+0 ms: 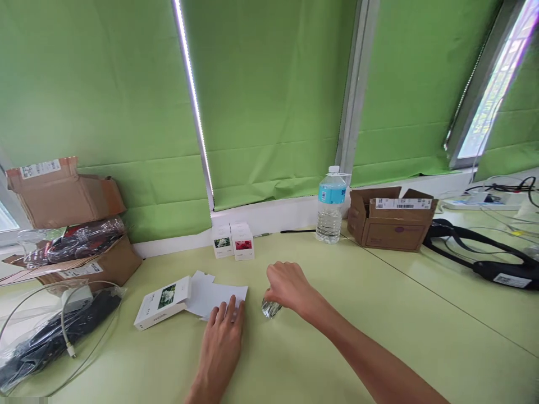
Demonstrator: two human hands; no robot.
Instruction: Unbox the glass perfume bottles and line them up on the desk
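Observation:
My left hand (223,336) lies with its fingers stretched over the near right edge of a flat white sheet of card or paper (214,297). Its left end meets a white box (163,302) with a white flower picture, lying on the table. Above the table to the right, my right hand (289,285) is closed in a fist on a shiny silvery thing (270,308). Only the lower part of that thing shows below the fingers, and its kind is unclear.
Small white boxes with flower pictures (234,242) stand near the wall. Behind on the right are a water bottle (330,210), an open cardboard box (391,224) and a black headset (484,258). Cardboard boxes (69,196) and a bagged black item (63,331) lie left.

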